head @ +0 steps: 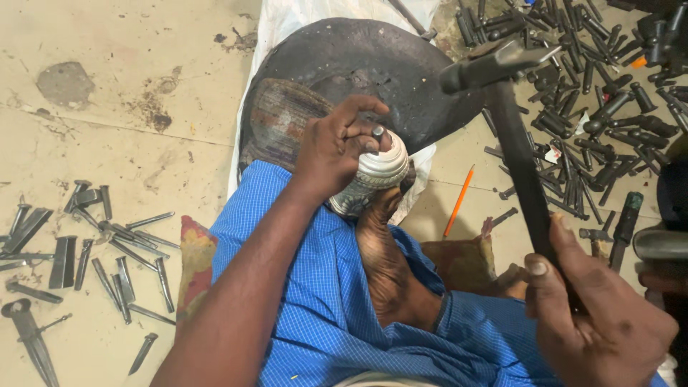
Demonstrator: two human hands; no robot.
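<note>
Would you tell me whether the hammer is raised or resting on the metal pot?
Raised: the hammer in the right hand hangs clear of the silver pot.

Embossed silvery metal vessel (373, 179) — dull dark-metal hammer (502, 107), blue woven cloth (322, 301).

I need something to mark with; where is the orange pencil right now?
In the head view, the orange pencil lies on the floor right of centre, between the silver vessel and the hammer.

Single head-worn view, looking steeply down and close over the seated person's lap, with the left hand (337, 143) at centre, the right hand (602, 322) at lower right, and the floor (107, 165) around.
</note>
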